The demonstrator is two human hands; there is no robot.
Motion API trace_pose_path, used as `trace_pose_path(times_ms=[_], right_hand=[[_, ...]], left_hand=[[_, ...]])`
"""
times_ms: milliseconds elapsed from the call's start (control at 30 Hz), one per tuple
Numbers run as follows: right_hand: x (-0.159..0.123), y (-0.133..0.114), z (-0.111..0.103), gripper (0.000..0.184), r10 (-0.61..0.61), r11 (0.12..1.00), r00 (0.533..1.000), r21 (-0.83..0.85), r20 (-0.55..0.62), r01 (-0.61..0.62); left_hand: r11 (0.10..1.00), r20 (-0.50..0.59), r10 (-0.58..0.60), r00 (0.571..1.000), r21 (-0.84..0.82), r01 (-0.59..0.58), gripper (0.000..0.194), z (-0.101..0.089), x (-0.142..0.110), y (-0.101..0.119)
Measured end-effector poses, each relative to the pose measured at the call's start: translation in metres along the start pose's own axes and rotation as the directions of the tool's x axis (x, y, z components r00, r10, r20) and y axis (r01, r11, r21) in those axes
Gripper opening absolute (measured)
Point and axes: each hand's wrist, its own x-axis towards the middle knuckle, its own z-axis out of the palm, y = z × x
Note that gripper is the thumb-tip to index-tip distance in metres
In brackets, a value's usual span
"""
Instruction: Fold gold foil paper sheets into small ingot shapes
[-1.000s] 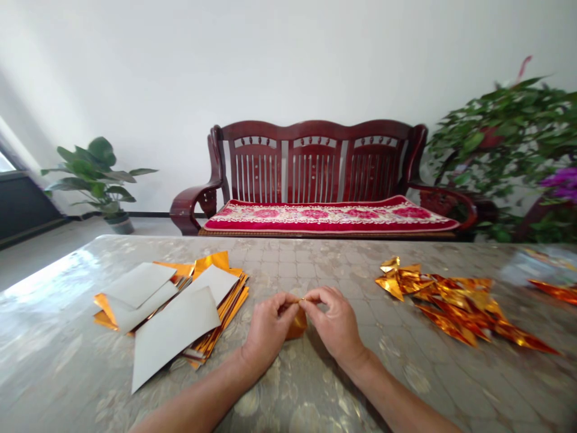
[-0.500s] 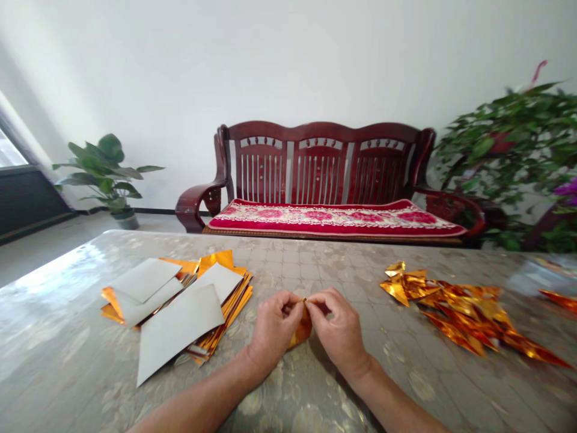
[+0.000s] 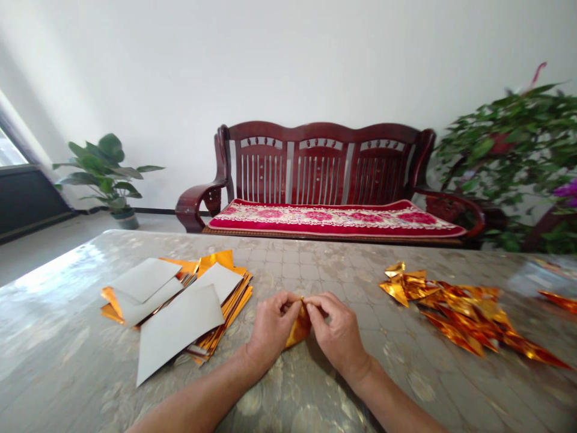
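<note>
A piece of gold foil paper (image 3: pixel 299 329), partly hidden by my fingers, hangs between my hands just above the table. My left hand (image 3: pixel 273 325) pinches its upper edge between thumb and forefinger. From the other side, my right hand (image 3: pixel 337 332) pinches the same top edge, the fingertips of both hands almost meeting. To the left lies a loose stack of gold foil sheets (image 3: pixel 232 305), with several pale sheets (image 3: pixel 180 331) face up over them. Folded gold foil pieces (image 3: pixel 460 307) are heaped on the right.
The table (image 3: pixel 396 385) has a patterned, glossy cover. At its right edge lie a clear plastic bag (image 3: pixel 541 275) and another foil piece (image 3: pixel 559 300). Behind stands a dark red wooden bench (image 3: pixel 320 165) with a red floral cushion (image 3: pixel 333 218). Potted plants (image 3: pixel 110 168) flank it.
The view has turned slightly left. Both hands keep their pinch on the foil paper, their fingertips shifting a little along its top, and more of its gold side shows between them.
</note>
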Motion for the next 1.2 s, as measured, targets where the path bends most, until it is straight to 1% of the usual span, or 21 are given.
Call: trace_pose_path(times_ms=[167, 267, 400, 500, 633, 767, 833, 900, 967, 1067, 1133, 1200], right_hand=[[0.001, 0.003, 0.001, 0.018, 0.047, 0.999, 0.999, 0.002, 0.007, -0.047], [0.001, 0.003, 0.001, 0.018, 0.082, 0.996, 0.997, 0.028, 0.010, -0.082], [0.001, 0.002, 0.002, 0.017, 0.151, 0.983, 0.987, 0.093, 0.060, -0.157], [0.000, 0.003, 0.003, 0.017, 0.247, 0.945, 0.964, 0.194, 0.095, -0.262], [0.002, 0.006, 0.006, 0.020, 0.375, 0.865, 0.922, 0.321, 0.097, -0.385], [0.005, 0.007, 0.006, 0.026, 0.439, 0.788, 0.867, 0.362, 0.236, -0.498], [0.006, 0.006, 0.005, 0.028, 0.457, 0.779, 0.859, 0.362, 0.231, -0.512], [0.007, 0.005, 0.005, 0.029, 0.465, 0.793, 0.870, 0.361, 0.162, -0.491], [0.007, 0.005, 0.004, 0.030, 0.467, 0.810, 0.880, 0.358, 0.086, -0.464], [0.007, 0.006, 0.003, 0.031, 0.477, 0.818, 0.879, 0.363, 0.004, -0.446], [0.006, 0.007, 0.003, 0.031, 0.483, 0.819, 0.875, 0.366, -0.022, -0.442], [0.006, 0.007, 0.003, 0.031, 0.480, 0.827, 0.877, 0.354, -0.040, -0.436]], left_hand=[[1.000, 0.038, -0.012, 0.999, -0.019, 0.012, 0.019, -0.001, 0.000, 0.000], [0.999, 0.064, -0.022, 0.998, -0.035, 0.025, 0.016, -0.003, 0.000, 0.002], [1.000, 0.070, -0.021, 0.997, -0.008, 0.022, 0.016, -0.005, 0.002, 0.003], [1.000, 0.082, -0.020, 0.996, 0.017, 0.019, 0.018, -0.007, 0.004, 0.002], [1.000, 0.111, 0.011, 0.994, 0.018, -0.013, 0.016, -0.008, 0.005, -0.001], [0.995, 0.146, 0.007, 0.989, -0.103, 0.009, 0.014, -0.006, 0.003, -0.004], [0.991, 0.149, 0.001, 0.989, -0.134, 0.019, 0.018, -0.005, 0.001, -0.004], [0.998, 0.135, 0.027, 0.990, -0.062, -0.018, 0.019, -0.005, -0.001, -0.002], [0.989, 0.127, 0.101, 0.987, 0.092, -0.114, 0.018, -0.008, -0.003, 0.002], [0.921, 0.145, 0.217, 0.965, 0.296, -0.252, 0.011, -0.012, -0.006, 0.008], [0.890, 0.146, 0.241, 0.960, 0.361, -0.278, 0.005, -0.012, -0.007, 0.008], [0.874, 0.145, 0.244, 0.959, 0.396, -0.282, 0.009, -0.011, -0.007, 0.007]])
